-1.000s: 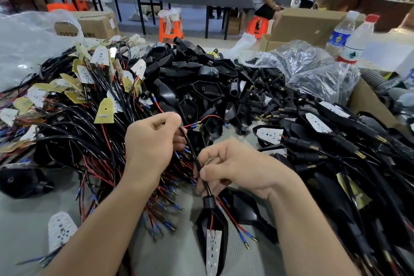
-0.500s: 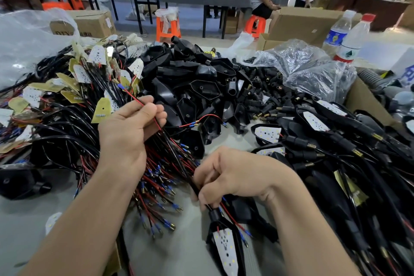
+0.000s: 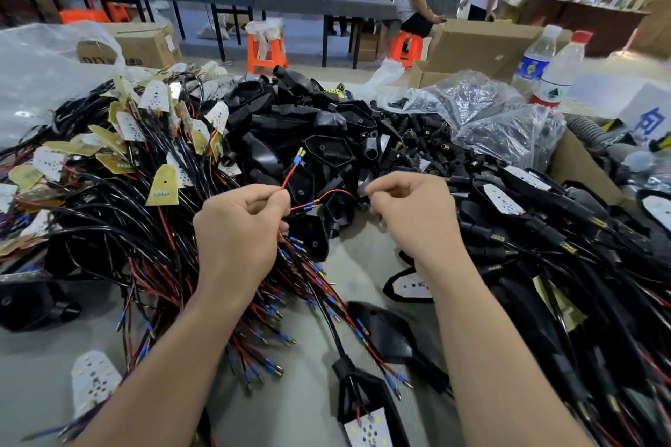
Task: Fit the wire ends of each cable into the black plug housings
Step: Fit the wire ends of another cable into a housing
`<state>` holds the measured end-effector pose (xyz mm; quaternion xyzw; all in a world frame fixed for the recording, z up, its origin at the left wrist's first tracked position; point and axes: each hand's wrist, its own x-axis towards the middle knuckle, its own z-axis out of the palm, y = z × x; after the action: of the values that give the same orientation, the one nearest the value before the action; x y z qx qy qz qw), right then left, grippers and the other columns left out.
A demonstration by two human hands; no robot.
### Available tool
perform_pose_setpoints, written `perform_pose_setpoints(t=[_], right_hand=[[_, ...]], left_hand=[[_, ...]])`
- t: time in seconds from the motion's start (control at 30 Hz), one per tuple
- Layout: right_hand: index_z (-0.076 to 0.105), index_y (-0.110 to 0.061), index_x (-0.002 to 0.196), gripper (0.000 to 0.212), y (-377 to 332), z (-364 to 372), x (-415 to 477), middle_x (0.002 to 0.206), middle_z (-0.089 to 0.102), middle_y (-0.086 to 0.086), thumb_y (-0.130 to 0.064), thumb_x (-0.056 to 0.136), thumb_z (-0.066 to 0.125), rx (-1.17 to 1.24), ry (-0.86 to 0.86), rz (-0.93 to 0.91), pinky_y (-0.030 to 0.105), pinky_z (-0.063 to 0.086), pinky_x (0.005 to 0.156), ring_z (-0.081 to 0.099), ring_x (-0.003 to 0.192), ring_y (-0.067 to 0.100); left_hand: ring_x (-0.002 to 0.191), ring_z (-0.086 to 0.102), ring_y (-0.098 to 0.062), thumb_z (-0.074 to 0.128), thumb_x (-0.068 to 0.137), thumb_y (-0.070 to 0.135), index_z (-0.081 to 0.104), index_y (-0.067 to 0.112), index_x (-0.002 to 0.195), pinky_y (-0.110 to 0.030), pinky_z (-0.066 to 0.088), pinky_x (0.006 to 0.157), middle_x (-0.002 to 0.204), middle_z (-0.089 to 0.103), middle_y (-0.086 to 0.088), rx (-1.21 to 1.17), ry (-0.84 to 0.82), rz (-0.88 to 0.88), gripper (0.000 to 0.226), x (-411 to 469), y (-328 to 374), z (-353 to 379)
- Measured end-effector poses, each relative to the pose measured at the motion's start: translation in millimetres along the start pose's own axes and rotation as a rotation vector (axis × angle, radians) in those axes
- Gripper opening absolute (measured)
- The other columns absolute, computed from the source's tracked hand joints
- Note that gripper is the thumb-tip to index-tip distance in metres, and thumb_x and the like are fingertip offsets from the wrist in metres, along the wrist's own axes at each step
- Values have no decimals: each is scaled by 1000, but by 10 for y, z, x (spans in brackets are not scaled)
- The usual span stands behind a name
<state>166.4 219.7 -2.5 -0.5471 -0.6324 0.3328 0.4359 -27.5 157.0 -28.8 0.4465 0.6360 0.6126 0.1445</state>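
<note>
Right now my left grip (image 3: 239, 229) pinches a red wire (image 3: 289, 176) between thumb and forefinger. Its blue-sleeved end (image 3: 300, 153) points up and away over the heap of black plug housings (image 3: 326, 141) in the middle of the tabletop (image 3: 36, 366). My right grip (image 3: 410, 218) hovers just right of it, fingers curled in and thumb against forefinger; I cannot tell whether it pinches anything. Loose cables (image 3: 109, 236) sprawl to the left, and one housing (image 3: 357, 392) already on its cable lies near me. Far right, clear plastic bags (image 3: 483, 109) hold small black parts. Behind them is an open cardboard box (image 3: 483, 43) whose contents are hidden.
</note>
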Motion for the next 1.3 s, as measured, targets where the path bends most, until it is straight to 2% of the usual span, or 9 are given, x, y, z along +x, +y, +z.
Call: perform_pose_setpoints(t=[0.13, 0.23, 0.4, 0.53, 0.63, 0.87, 0.97, 1.1, 1.3], right_hand=[[74, -29, 75, 25, -105, -100, 303, 65, 70, -12, -9, 83, 61, -398, -35, -79, 6, 48, 63, 63, 62, 2], [72, -9, 97, 17, -95, -142, 640, 108, 71, 11, -10, 91, 56, -807, -198, -46, 31, 53, 83, 65, 95, 30], [58, 3, 134, 38, 8, -157, 936, 138, 55, 18, -9, 100, 48, -1116, -423, -125, 37, 45, 98, 55, 121, 39], [60, -4, 81, 20, 85, -99, 993, 102, 62, 14, -8, 97, 48, -1085, -460, -8, 35, 36, 85, 43, 101, 33], [49, -5, 71, 20, 92, -105, 1018, 77, 50, 11, -4, 90, 55, -1072, -318, -38, 33, 41, 68, 50, 80, 31], [76, -9, 99, 19, 5, -194, 922, 99, 72, 18, -4, 85, 65, -767, -17, 30, 35, 57, 80, 69, 92, 33], [77, -18, 85, 23, -152, -209, 675, 77, 75, 10, -3, 89, 59, -309, 146, -12, 34, 61, 76, 75, 75, 26], [73, -7, 91, 22, -258, 10, 82, 68, 74, 4, 10, 77, 70, 489, -9, 68, 24, 57, 58, 66, 55, 15], [68, -9, 93, 15, -146, 314, -281, 74, 70, 3, 5, 95, 63, 779, -16, 161, 23, 53, 58, 63, 59, 14]], left_hand=[[66, 69, 9, 74, 90, 22, 83, 30, 88, -13, 53, 67, 72, 70, 32, 123, 38, 48, 12, -36, 17, 15], [65, 66, 10, 74, 88, 14, 83, 26, 95, -2, 46, 63, 72, 67, 37, 131, 40, 64, 17, -49, 18, 26], [63, 66, 5, 74, 89, 9, 78, 29, 97, -3, 46, 60, 74, 70, 28, 105, 6, 75, 22, -47, -8, 27], [68, 70, -4, 73, 89, 9, 80, 24, 102, -4, 47, 60, 73, 70, 27, 118, 2, 51, 20, -33, -28, 43], [66, 70, -3, 73, 89, 10, 80, 24, 103, -5, 49, 60, 73, 71, 25, 108, -12, 45, 21, -40, -38, 31], [71, 70, 8, 76, 88, 14, 81, 27, 96, -4, 49, 66, 71, 73, 24, 116, -21, 56, 16, -40, -37, 23], [69, 70, 8, 81, 85, 15, 78, 33, 83, -5, 50, 64, 71, 73, 24, 123, -57, 48, 18, -50, -16, 9], [69, 69, 5, 78, 86, 15, 73, 37, 77, -8, 52, 64, 68, 72, 20, 236, -49, 102, 24, -92, 37, 5], [89, 66, -10, 70, 88, 11, 71, 26, 95, -25, 51, 82, 96, 72, 10, 381, -55, 340, 16, -154, 84, -9]])
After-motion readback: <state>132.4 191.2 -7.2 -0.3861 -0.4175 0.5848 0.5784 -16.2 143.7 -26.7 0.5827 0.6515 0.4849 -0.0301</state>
